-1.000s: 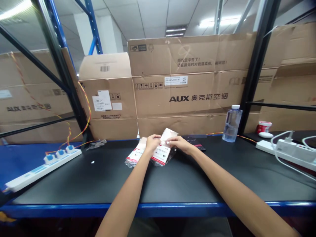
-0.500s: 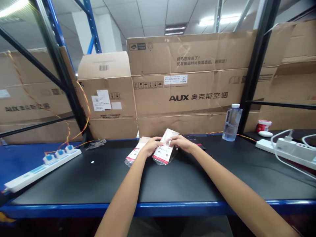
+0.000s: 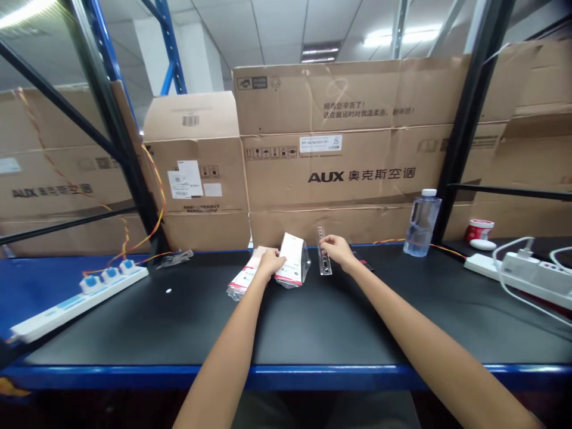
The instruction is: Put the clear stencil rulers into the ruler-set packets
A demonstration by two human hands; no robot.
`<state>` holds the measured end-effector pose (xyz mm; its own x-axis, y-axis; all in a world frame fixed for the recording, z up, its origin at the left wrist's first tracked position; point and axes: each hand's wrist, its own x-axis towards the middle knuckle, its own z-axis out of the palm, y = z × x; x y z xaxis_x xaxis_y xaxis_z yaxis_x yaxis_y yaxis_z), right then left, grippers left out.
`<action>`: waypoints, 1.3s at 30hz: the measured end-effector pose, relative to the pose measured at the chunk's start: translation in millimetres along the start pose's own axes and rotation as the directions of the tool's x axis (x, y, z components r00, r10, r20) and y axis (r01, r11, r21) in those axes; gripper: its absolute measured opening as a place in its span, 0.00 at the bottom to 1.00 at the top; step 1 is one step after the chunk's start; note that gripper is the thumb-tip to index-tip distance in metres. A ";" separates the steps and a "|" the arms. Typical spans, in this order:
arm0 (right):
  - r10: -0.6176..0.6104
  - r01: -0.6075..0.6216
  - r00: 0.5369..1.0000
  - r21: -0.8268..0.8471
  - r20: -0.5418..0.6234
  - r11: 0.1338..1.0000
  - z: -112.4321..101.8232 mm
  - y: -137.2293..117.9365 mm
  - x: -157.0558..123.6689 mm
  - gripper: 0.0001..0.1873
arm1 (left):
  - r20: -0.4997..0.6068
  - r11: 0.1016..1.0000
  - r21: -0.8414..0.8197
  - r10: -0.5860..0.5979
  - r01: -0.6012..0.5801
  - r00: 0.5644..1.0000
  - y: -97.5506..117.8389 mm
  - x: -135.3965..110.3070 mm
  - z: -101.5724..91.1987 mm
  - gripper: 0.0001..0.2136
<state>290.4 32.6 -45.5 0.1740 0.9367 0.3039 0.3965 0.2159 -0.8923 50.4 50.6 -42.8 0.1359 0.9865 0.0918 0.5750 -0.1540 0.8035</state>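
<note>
A clear slotted plastic strip [image 3: 325, 253] stands upright on the black workbench [image 3: 134, 322], pinched at its top by the right hand [image 3: 335, 249], just right of a white-and-red packet [image 3: 291, 260]. The hands, together over that packet a moment ago, now stand apart. The left hand [image 3: 271, 260] lies on a second packet [image 3: 243, 277] just left of the first, its grip unclear. A water bottle [image 3: 422, 223] stands well right of the packet, an AUX carton [image 3: 326, 173] behind it.
</note>
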 end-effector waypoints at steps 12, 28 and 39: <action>0.041 -0.040 0.999 0.056 -0.011 0.998 3.2 -17.8 -3.8 0.18 | 0.048 0.938 0.255 0.229 -0.234 0.972 20.6 -13.4 7.9 0.20; 0.054 -0.057 0.994 0.034 0.092 0.998 6.7 -30.8 -16.1 0.16 | 0.325 0.895 0.156 0.354 -0.418 0.877 32.5 -32.6 27.9 0.21; 0.016 0.004 0.962 -0.071 0.273 0.997 8.3 -31.1 -24.9 0.23 | 0.142 0.980 0.040 0.188 -0.195 0.972 31.8 -19.1 34.8 0.22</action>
<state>266.3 4.9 -28.1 -0.0725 0.9796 0.1873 0.4600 0.1994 -0.8652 94.2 24.9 -39.4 0.3547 0.9218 0.1563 0.5691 -0.3455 0.7462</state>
